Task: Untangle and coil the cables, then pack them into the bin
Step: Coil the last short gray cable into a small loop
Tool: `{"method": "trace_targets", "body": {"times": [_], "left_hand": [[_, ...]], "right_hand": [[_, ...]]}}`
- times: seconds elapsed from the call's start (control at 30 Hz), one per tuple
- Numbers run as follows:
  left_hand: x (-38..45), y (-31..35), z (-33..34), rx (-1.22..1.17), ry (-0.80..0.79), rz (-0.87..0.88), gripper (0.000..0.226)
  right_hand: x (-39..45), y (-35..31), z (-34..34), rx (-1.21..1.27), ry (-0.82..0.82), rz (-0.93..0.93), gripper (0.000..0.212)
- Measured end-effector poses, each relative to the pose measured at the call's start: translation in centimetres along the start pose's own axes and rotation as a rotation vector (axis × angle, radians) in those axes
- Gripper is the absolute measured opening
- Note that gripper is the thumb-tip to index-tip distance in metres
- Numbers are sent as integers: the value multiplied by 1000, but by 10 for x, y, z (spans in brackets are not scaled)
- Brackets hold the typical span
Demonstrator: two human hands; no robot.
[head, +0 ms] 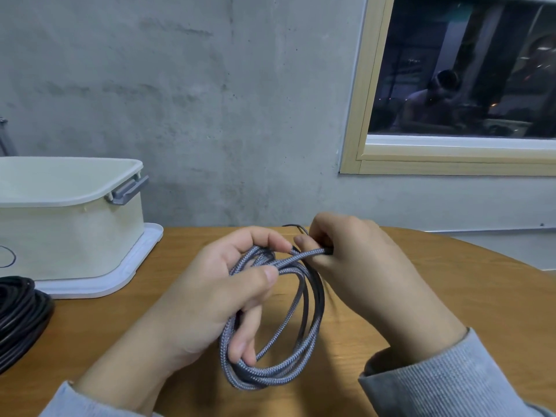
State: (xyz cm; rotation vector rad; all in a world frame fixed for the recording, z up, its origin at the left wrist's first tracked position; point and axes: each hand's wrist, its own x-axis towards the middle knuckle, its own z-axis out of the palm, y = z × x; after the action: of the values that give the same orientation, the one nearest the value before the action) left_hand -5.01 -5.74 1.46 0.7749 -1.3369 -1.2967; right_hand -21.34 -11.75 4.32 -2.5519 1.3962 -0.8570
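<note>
1. At the centre of the frame, the left hand (210, 293) grips a grey braided cable (279, 365) wound in loops, its fingers (267, 273) curled round the top of the coil.
2. The right hand (358, 266) pinches one strand of that cable near its end, just right of the left thumb.
3. The coil hangs above the wooden bench (451, 284).
4. A cream bin (75, 236) stands at the left on a white lid (132, 266).
5. A black cable bundle (21, 314) lies at the left edge.
</note>
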Motion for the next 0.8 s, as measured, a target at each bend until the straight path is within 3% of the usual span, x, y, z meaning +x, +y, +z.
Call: {"method": "trace_targets", "body": {"times": [0.17, 0.3, 0.67, 0.8], "left_hand": [[3, 0, -8, -117, 161, 90, 25], [3, 1, -9, -194, 157, 122, 22], [-2, 1, 0, -212, 27, 106, 46], [-1, 3, 3, -158, 10, 84, 42]], "right_hand": [[-5, 4, -13, 245, -119, -109, 12], [-1, 2, -6, 290, 28, -185, 7], [0, -7, 11, 276, 204, 4, 13], [2, 4, 6, 282, 250, 75, 14]]}}
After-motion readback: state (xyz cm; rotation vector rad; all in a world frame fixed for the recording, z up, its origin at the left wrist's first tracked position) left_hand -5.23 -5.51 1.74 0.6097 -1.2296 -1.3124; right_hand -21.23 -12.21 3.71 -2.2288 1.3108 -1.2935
